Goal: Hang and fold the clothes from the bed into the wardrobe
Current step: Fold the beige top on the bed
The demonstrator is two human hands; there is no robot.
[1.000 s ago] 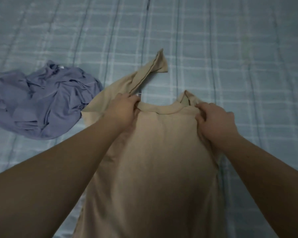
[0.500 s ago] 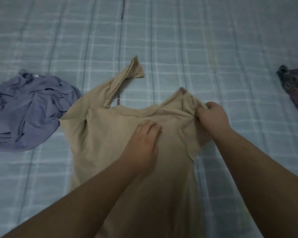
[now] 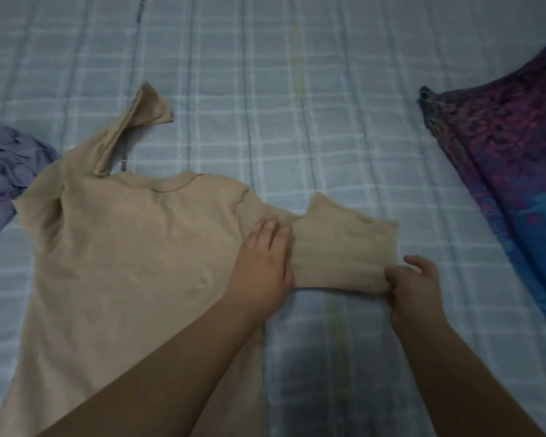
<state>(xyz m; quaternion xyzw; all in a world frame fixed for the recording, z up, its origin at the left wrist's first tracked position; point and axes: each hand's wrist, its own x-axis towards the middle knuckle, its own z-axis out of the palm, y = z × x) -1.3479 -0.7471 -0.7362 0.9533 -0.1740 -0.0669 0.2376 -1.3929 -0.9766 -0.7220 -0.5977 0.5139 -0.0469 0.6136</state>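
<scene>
The right hand pinches the lower hem corner of the right sleeve of a beige T-shirt, thumb and fingers closed on the cloth. The left hand lies flat with straight fingers, pressing where that sleeve joins the body, at about nine o'clock from the right hand. The shirt lies spread on the checked blue bedsheet, neckline toward twelve o'clock and body running to six. Its other sleeve sticks up folded toward eleven o'clock. A small tag shows at the collar; its print is too blurred to read. A crumpled lavender garment touches the shirt at nine o'clock. A purple-and-blue patterned cloth lies well apart at two o'clock.
</scene>
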